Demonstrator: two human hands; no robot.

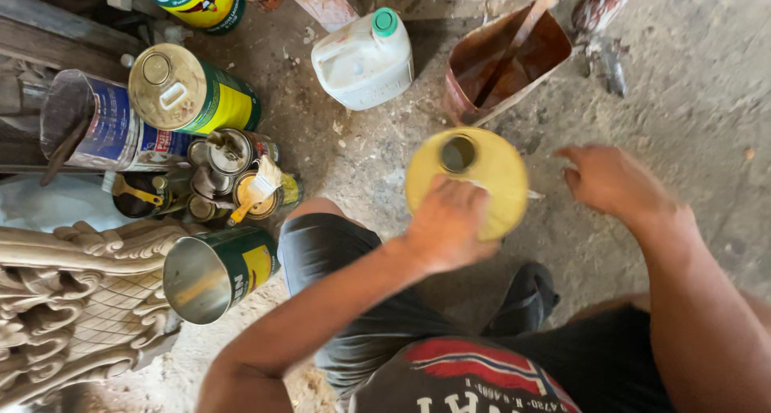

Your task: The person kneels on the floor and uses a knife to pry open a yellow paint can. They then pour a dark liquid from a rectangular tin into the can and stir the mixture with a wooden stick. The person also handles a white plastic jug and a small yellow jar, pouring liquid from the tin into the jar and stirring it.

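Yellow jug [490, 168] sits on the concrete floor [691, 100] between the knees, its round mouth already uncapped. Left hand [446, 220] grasps its top — right hand [610, 180] hovers beside it, loosely curled, holding nothing — no pouring shows yet.

bare floor [691, 100] open at right; tins [201, 100] crowd left, white jug [361, 60] ahead

Single head view, worn camera, looking steeply down at the floor [675, 100] from close above. Wearer's knees and arms near edge; cans [193, 100] far left.
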